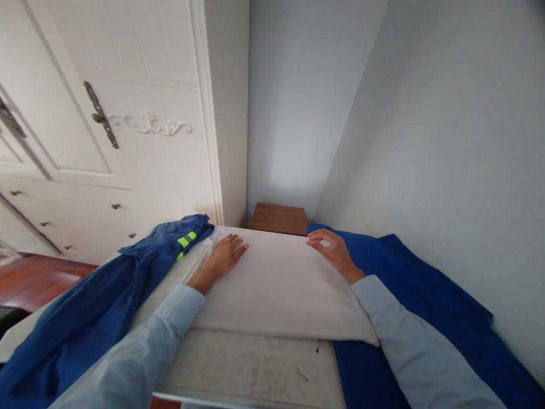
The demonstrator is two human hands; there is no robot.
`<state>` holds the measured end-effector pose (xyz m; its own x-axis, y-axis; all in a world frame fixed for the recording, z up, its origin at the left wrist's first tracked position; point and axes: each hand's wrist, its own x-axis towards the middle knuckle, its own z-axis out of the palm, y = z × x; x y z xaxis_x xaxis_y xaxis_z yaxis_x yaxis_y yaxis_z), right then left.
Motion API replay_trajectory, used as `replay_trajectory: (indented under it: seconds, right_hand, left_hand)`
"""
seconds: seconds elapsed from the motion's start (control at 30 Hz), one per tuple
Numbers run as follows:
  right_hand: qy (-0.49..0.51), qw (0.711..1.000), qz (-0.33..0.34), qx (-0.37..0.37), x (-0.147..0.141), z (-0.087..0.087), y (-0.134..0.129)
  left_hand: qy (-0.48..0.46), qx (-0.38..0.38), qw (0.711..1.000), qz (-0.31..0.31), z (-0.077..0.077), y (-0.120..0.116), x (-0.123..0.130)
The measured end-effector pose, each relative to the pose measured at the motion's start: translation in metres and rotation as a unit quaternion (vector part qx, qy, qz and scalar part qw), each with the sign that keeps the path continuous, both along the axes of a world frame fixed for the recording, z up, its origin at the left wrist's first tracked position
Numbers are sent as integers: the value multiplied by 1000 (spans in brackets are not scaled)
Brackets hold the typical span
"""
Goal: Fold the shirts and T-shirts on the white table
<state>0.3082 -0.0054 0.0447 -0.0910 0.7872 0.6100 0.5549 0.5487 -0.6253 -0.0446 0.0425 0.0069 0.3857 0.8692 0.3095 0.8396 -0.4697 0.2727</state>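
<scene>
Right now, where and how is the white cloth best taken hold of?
Probably by the near edge of the white cloth, coming from the person's side. It lies flat and that edge faces the person, crossing the tabletop. Its right corner, over the blue fabric, seems easiest to pinch.

I can't make out whether the right hand's (330,250) bent fingertips hold the edge of the white cloth (276,284). The left hand's (225,255) palm is hidden from me, and my view's bottom edge cuts off both light-blue sleeves. The blue garment (106,289) leaves my picture at lower left; the blue cloth (443,301) runs partly under the white one and out at lower right. I can't identify the dark object (11,319) cropped at left, nor the small specks (302,374) on the tabletop.
</scene>
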Motion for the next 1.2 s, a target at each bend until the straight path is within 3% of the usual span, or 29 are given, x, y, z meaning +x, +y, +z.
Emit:
replay_trajectory:
  seconds: [0.1,0.2,0.33,0.43,0.57,0.8,1.03,1.2]
  right_hand:
    - [-7,998,64,-22,-16,20,-16]
    - [-53,985,154,-65,-30,43,-35]
    - [-71,968,234,-59,-49,66,-59]
    - [-77,958,272,-42,-60,73,-70]
    - [-87,954,285,-42,-64,74,-73]
    - [-117,956,261,-61,-62,71,-68]
    - [-196,939,256,-123,-60,70,-65]
    - [-243,931,227,-152,-61,65,-63]
  left_hand:
    - [-64,-4,998,-15,19,-9,4]
    - [-168,-16,983,-66,49,-32,13]
    - [-303,-5,941,-153,87,-78,34]
    - [-361,-26,907,-215,100,-107,51]
    - [-369,-77,890,-255,96,-125,65]
    - [-338,-100,902,-249,82,-121,68]
    - [-175,-75,932,-309,65,-118,69]
    - [-110,-87,943,-301,55,-118,74]
